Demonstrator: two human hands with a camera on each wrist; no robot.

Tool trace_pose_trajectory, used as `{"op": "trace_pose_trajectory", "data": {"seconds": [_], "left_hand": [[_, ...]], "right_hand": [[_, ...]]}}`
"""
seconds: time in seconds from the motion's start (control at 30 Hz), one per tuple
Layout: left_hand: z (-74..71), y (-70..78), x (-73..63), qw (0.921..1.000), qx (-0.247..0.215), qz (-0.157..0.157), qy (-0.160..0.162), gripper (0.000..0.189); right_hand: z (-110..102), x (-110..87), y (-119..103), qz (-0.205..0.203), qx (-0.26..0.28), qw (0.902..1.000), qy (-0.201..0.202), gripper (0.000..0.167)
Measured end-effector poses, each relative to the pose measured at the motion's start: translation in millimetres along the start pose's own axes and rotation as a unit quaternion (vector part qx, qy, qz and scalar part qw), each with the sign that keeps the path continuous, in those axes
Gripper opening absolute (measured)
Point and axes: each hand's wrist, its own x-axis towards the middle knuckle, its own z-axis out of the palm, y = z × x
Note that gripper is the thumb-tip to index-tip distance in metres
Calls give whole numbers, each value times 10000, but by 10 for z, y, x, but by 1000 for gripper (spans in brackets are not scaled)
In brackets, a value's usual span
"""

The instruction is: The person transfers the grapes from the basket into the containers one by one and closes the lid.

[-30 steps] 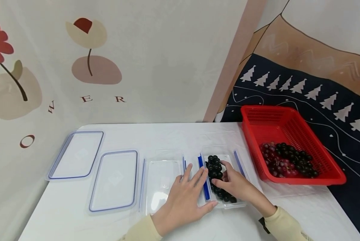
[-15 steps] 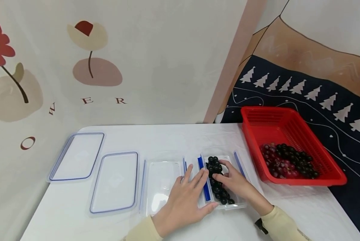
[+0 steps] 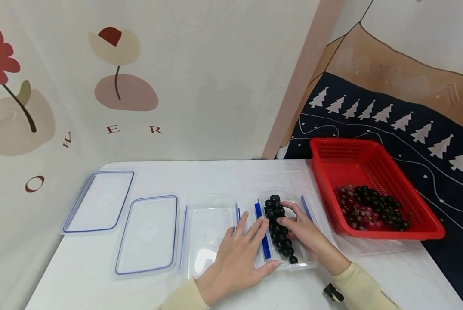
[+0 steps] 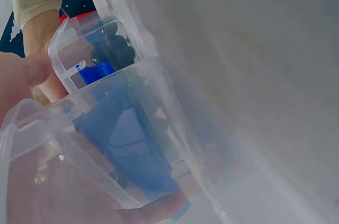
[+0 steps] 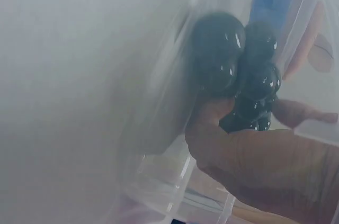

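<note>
A bunch of black grapes (image 3: 279, 239) lies lengthwise along the left side of a clear plastic container (image 3: 295, 267) with blue side flaps. My right hand (image 3: 305, 230) reaches in from the right and grips the bunch between thumb and fingers, near its upper half. In the right wrist view, dark round grapes (image 5: 220, 44) show just beyond the thumb. My left hand (image 3: 237, 258) is spread out, its fingertips at the container's left blue flap (image 3: 265, 247) and its thumb by the front left corner. Clear plastic walls partly veil the left fingers in the left wrist view.
A second clear container (image 3: 200, 219) stands to the left, partly behind my left hand. Further left lie two blue-edged lids (image 3: 146, 234). At the right, a red basket (image 3: 386, 232) holds red grapes (image 3: 357, 211) and more black grapes (image 3: 382, 202).
My right hand has shifted slightly toward the back with the grapes. The bunch now lies straighter, its front end drawn left. My left hand has stayed in place.
</note>
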Motion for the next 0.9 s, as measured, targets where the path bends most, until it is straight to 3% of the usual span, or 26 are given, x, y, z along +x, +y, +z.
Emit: {"op": "trace_pose_trajectory", "data": {"seconds": [0.1,0.23,0.37,0.57,0.7,0.83,0.9], "left_hand": [[0,4,3,10000,24,8,-4,96],[-4,4,9,9999,131,13,-21,96],[1,1,14,9998,167,31,-56,96],[20,1,17,9999,98,97,6,94],[21,-4,17,9997,222,89,29,95],[22,-10,14,9995,309,59,63,96],[26,-9,12,9996,267,47,89,96]], "right_hand": [[13,4,8,-34,-122,9999,11,74],[31,-14,-29,-131,-871,9961,-21,74],[21,-57,-73,-288,-1721,9847,-17,72],[-35,-207,-84,-754,-2546,9640,151,71],[-50,-334,-92,-694,-2974,9521,128,68],[-31,-404,-82,-453,-3045,9513,-133,68],[-20,-414,-70,-350,-2747,9606,-258,69]]}}
